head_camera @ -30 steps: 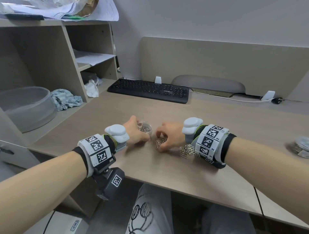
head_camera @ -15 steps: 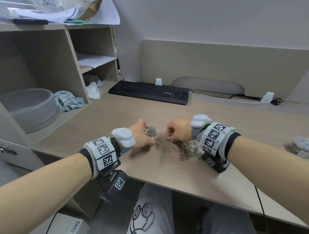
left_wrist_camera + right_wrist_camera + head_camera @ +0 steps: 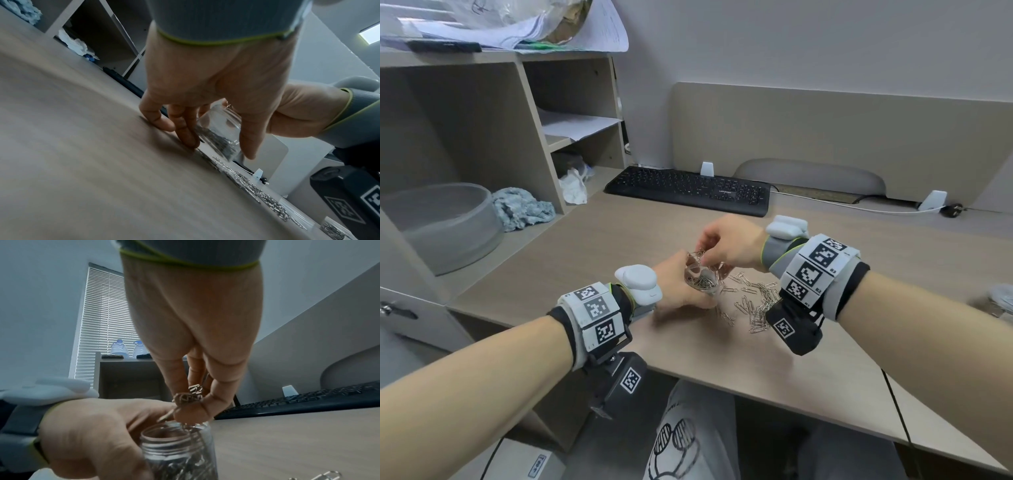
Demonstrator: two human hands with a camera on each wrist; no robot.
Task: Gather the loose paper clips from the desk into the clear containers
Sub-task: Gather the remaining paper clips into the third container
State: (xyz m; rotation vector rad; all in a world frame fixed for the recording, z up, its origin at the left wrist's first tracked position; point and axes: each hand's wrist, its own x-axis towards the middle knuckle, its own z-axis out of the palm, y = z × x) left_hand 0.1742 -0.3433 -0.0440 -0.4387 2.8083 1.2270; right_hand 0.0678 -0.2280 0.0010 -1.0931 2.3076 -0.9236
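A small clear jar [image 3: 702,279] partly filled with silver paper clips stands on the desk. My left hand [image 3: 681,284] grips it, fingers and thumb round its wall [image 3: 220,128]. My right hand [image 3: 717,248] hovers just over the jar's mouth [image 3: 174,436] and pinches a bunch of paper clips [image 3: 190,396], some dangling into the opening. A loose pile of paper clips [image 3: 755,305] lies on the desk to the right of the jar, under my right wrist.
A black keyboard [image 3: 688,190] lies at the back of the desk. Another clear container [image 3: 1001,301] with clips stands at the far right edge. Shelves with a grey bowl [image 3: 445,222] and a blue cloth [image 3: 520,210] rise on the left.
My right hand has lifted from the pile on the desk with a bunch of clips and moved left to above the jar. The left hand keeps holding the jar.
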